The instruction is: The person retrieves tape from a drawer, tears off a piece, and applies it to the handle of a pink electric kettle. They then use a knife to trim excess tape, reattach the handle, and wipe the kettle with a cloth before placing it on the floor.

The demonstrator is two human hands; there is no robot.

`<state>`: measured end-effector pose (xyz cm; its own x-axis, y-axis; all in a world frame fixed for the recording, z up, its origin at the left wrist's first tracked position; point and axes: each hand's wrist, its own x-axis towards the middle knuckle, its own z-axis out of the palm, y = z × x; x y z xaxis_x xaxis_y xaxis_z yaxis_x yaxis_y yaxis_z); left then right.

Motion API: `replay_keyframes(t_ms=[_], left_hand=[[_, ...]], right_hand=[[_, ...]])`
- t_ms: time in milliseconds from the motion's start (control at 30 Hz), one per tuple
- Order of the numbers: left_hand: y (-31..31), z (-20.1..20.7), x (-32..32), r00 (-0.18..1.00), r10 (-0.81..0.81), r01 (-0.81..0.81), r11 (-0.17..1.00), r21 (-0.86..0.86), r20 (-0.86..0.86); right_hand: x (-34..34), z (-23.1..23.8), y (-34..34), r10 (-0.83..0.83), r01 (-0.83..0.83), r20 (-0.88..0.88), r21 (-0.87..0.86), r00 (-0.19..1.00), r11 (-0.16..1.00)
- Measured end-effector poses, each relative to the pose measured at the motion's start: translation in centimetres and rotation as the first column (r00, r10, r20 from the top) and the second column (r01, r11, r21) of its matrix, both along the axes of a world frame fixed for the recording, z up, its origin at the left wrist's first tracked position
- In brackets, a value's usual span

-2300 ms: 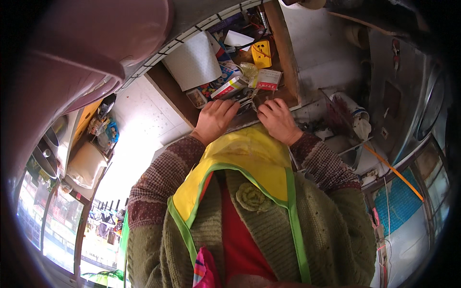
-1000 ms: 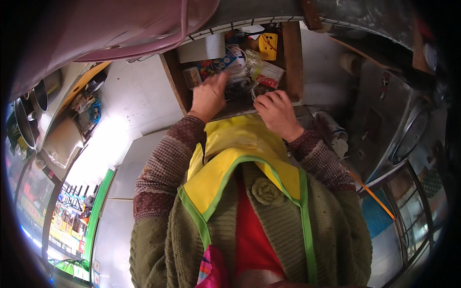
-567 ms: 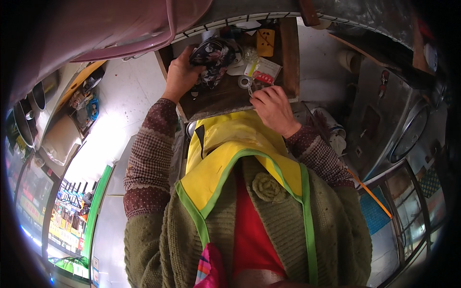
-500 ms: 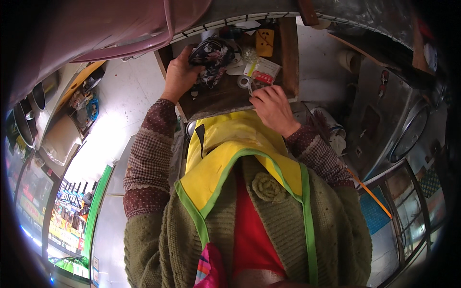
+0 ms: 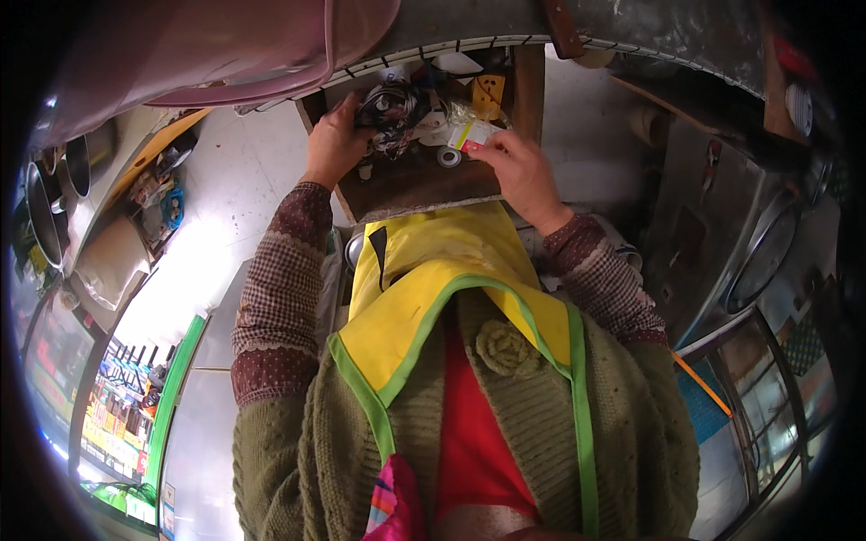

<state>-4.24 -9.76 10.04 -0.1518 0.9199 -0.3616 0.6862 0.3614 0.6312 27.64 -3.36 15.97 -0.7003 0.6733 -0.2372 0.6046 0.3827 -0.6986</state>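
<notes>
An open wooden drawer point(image 5: 424, 191) full of small things is in front of me. At its left side my left hand point(image 5: 332, 149) is closed on the edge of a dark bundle of cords point(image 5: 390, 117); its fingertips are partly hidden. My right hand point(image 5: 526, 180) reaches over the drawer's right side and pinches a small red-and-white card or flat packet point(image 5: 469, 137) with a yellow stripe. Just below the card, a white ring-shaped roll point(image 5: 448, 158) lies on the drawer bottom. Behind it sits a yellow socket block point(image 5: 488, 94), next to crumpled clear plastic point(image 5: 462, 115).
A large pink basin point(image 5: 244, 50) overhangs the drawer at the upper left, beside a wire rack edge point(image 5: 442, 50). To the right are a metal surface point(image 5: 686, 216) and a round metal lid point(image 5: 765, 257). Pans point(image 5: 41, 212) stand at the far left.
My right hand has moved forward and now grips the card. The dark bundle at my left hand looked like patterned cloth before; cord loops show there now. The view has shifted slightly.
</notes>
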Motion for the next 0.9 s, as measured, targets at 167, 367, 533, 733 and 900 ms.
replay_keyframes(t_ms=[167, 367, 533, 733, 900], left_hand=[[-0.3, -0.4, -0.1, 0.999, -0.009, 0.011, 0.999, 0.041, -0.036], [-0.8, -0.8, 0.8, 0.993, 0.039, -0.03, 0.996, 0.08, -0.111], [-0.8, -0.6, 0.8, 0.994, 0.04, -0.035, 0.998, 0.057, -0.103], [-0.2, -0.7, 0.3, 0.996, -0.033, 0.036, 0.999, 0.04, -0.077], [0.6, -0.1, 1.4, 0.976, -0.131, 0.136, 0.991, 0.016, -0.176]], right_hand=[[-0.8, 1.2, 1.4, -0.096, 0.102, -0.036, 0.428, 0.995, 0.898], [-1.4, -3.6, -2.3, 0.369, -0.381, 0.097, 0.224, 0.924, 0.897], [-3.6, -11.3, -4.6, 0.486, -0.599, 0.406, 0.22, 0.774, 0.77], [-3.1, -14.0, -3.5, 0.524, -0.628, 0.362, 0.298, 0.771, 0.719], [-3.4, -13.1, -2.4, 0.545, -0.617, 0.295, 0.286, 0.785, 0.733]])
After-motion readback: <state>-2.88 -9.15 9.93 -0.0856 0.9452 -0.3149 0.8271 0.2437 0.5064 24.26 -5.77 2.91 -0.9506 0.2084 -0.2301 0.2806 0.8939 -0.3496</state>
